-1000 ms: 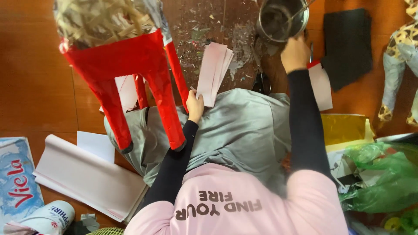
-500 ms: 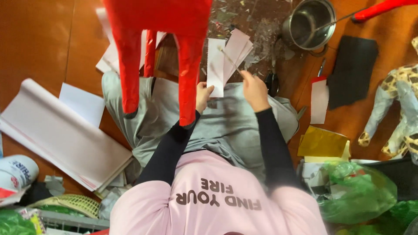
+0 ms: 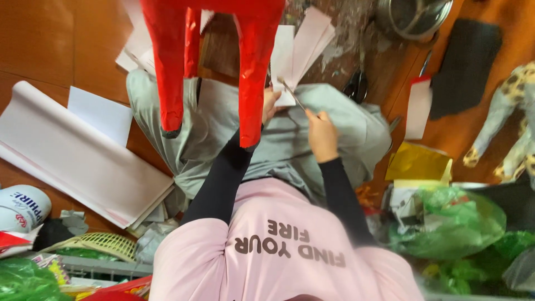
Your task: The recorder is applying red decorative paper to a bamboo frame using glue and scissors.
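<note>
Right hand [image 3: 322, 134] is clenched on a thin brush-like stick [image 3: 294, 96], tip aimed at the white paper strips [image 3: 295, 53] fanned on the wooden floor [image 3: 50, 44] just past the knees; a second ago that hand was up at the round metal pot [image 3: 413, 17] at the top edge of the floor, half a second ago already down over the lap, so the dip looks done and, as a judgement, the stick is being brought to the paper. Left hand [image 3: 270, 103] is partly hidden behind a leg of the red paper-covered figure [image 3: 212, 50]; it touches the near end of the strips, grip cannot be told for sure, looks like pinching paper. The red figure fills the top middle of the view and blocks the work spot, more than in the earlier frames. Around: big white paper roll [image 3: 72, 156] at the floor's left edge, loose white sheet [image 3: 103, 114] beside it, black scissors [image 3: 356, 85] near the right knee, black cloth piece [image 3: 462, 67] at the upper right, spotted paper animal figure [image 3: 510, 117] at the right edge, yellow paper [image 3: 415, 161] and green plastic bags [image 3: 446, 223] at the lower right. Grey trousers [image 3: 334, 122] lie under both hands.
</note>
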